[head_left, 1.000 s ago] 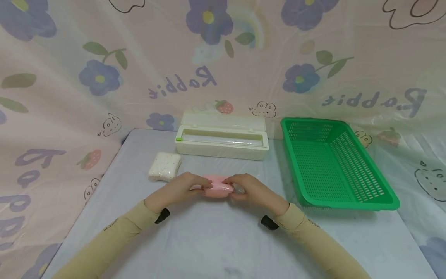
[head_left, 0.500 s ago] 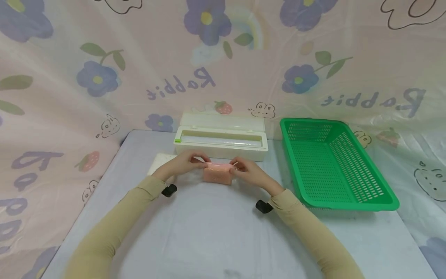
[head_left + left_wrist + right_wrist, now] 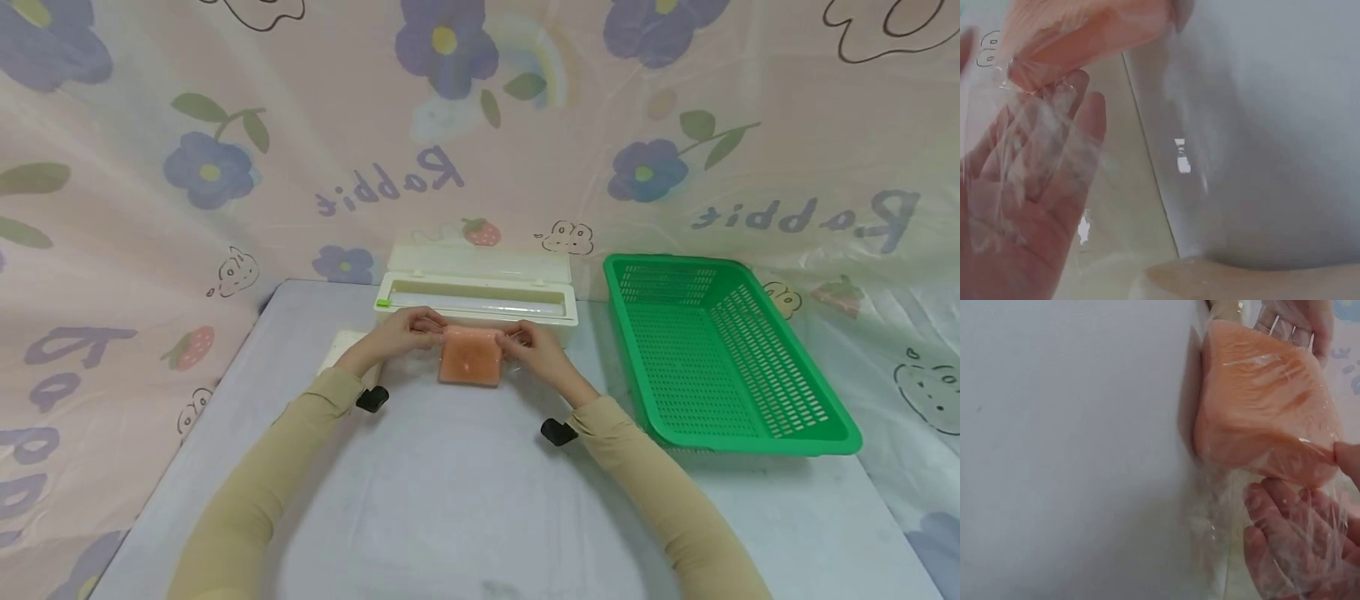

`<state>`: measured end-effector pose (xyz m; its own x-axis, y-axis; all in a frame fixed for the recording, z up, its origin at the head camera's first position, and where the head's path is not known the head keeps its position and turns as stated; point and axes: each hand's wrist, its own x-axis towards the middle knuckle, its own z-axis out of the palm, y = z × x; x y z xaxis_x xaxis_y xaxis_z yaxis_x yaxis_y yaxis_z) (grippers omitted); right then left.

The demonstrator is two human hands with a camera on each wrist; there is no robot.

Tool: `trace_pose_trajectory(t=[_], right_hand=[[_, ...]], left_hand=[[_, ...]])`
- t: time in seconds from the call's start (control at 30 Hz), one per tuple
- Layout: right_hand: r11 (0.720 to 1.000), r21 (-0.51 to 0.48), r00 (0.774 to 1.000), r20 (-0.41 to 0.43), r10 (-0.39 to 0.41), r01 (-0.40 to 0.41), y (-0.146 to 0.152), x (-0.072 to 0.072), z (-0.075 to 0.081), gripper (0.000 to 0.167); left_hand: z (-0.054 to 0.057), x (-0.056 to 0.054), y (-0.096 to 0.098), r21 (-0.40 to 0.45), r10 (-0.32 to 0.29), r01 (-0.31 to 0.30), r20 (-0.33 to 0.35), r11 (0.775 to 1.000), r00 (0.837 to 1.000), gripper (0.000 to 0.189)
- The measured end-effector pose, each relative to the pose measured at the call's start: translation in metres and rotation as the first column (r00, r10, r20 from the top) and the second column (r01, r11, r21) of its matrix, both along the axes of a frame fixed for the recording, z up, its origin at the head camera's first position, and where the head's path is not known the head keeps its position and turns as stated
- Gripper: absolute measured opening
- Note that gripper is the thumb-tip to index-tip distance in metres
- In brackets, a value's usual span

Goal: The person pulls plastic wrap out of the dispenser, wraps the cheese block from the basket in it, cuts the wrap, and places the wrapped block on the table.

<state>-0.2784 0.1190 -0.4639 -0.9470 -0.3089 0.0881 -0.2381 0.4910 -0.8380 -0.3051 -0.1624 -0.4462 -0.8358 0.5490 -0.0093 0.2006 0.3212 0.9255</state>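
A soft-looking square block, orange on the face toward the head camera and wrapped in clear film (image 3: 470, 360), is held up on edge at the middle of the table. My left hand (image 3: 405, 333) pinches its upper left corner. At the upper right corner my right hand (image 3: 536, 348) grips it, thumb on the near side and fingers behind. Loose clear film hangs off the block's sides and drapes over the left palm (image 3: 1029, 200) in the left wrist view. In the right wrist view it also covers the right fingers (image 3: 1291, 531).
Right behind the hands stands a long white cling film box (image 3: 386, 317), lid raised, a roll (image 3: 480, 303) inside. A white square block (image 3: 341, 346) lies at left, partly hidden by the left hand. At right sits a green plastic basket (image 3: 750, 444). A patterned sheet (image 3: 525, 167) hangs behind.
Both hands have moved away from the body toward the film box with the block. It has turned from its pink side up to its orange face showing.
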Motion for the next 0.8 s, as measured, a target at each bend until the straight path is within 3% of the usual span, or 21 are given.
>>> trace_pose_trajectory(t=[0.1, 0.33, 0.53, 0.63, 0.8], right_hand=[[1.0, -0.013, 1.0, 0.01, -0.026, 0.026, 0.0, 0.0, -0.001, 0.037], [0.996, -0.015, 0.996, 0.012, -0.083, 0.083, 0.022, 0.016, 0.004, 0.038], [0.986, -0.039, 0.986, 0.002, -0.165, 0.164, 0.041, 0.023, 0.003, 0.014], [0.964, -0.124, 0.972, 0.041, -0.23, 0.234, 0.042, 0.019, -0.003, 0.011], [0.88, -0.26, 0.917, 0.105, -0.384, 0.398, 0.04, 0.017, -0.009, 0.017]], left_hand=[[-0.001, 0.001, -0.002, -0.037, 0.032, -0.033, -0.03, 0.999, 0.999, 0.036], [0.002, 0.014, -0.019, -0.141, 0.189, -0.198, -0.075, 0.97, 0.979, 0.043], [0.001, 0.024, -0.036, -0.075, 0.279, -0.287, -0.108, 0.955, 0.954, 0.022], [-0.003, 0.024, -0.034, -0.029, 0.39, -0.393, -0.077, 0.919, 0.917, 0.018], [-0.007, 0.026, -0.026, -0.056, 0.578, -0.581, -0.069, 0.812, 0.813, 0.018]])
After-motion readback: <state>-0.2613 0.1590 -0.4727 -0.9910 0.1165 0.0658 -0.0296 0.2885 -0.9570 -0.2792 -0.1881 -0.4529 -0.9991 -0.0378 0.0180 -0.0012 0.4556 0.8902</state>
